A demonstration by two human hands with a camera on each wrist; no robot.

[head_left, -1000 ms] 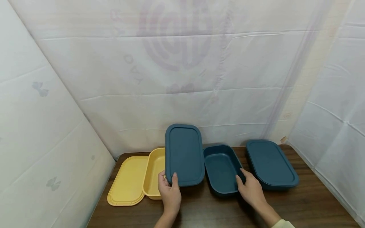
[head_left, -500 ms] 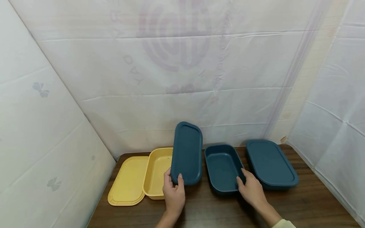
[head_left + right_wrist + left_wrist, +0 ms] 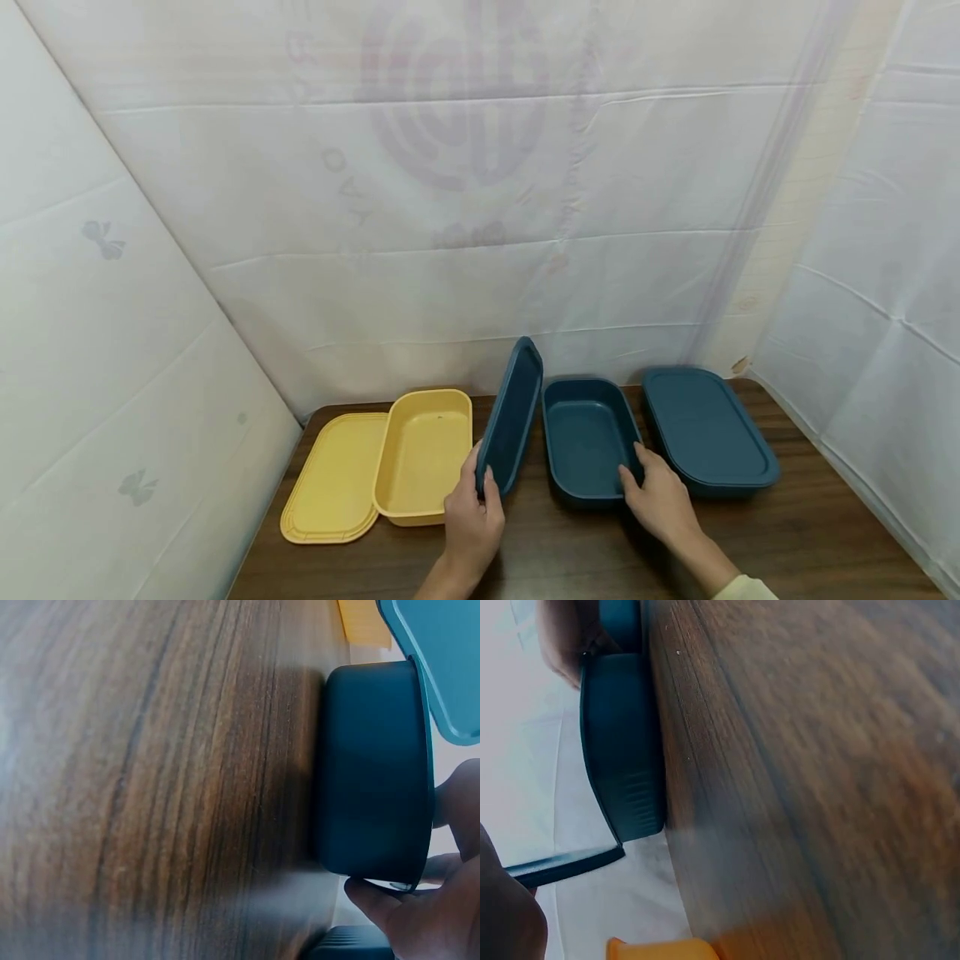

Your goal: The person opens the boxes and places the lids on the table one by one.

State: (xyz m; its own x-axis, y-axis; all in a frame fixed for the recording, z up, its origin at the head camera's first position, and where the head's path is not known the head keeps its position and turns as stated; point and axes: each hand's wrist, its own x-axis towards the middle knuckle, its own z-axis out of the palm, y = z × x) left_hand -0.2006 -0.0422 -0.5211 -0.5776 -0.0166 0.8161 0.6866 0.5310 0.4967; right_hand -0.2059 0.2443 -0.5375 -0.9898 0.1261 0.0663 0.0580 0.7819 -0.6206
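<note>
My left hand point(image 3: 474, 521) pinches the lower end of a blue lid point(image 3: 512, 417), thumb in front and fingers behind. The lid is raised and turned almost edge-on, between the yellow and blue boxes. In the left wrist view the lid point(image 3: 566, 866) shows as a thin strip beside the blue box's rim. An open, rectangular blue food container point(image 3: 588, 442) sits upright on the table with nothing visible inside. My right hand point(image 3: 662, 500) grips its near right corner, thumb at the rim. In the right wrist view, fingers point(image 3: 367, 896) curl round the container's wall point(image 3: 375, 772).
An open yellow container point(image 3: 423, 454) stands to the left, its edge overlapping a flat yellow lid point(image 3: 337, 475). A second blue container with its lid on point(image 3: 708, 429) stands at the right. White cloth point(image 3: 420, 292) hangs behind the wooden table point(image 3: 555, 558).
My left hand has moved slightly right and turned the blue lid from facing me to nearly edge-on, uncovering the yellow container. The right hand keeps its grip on the blue container.
</note>
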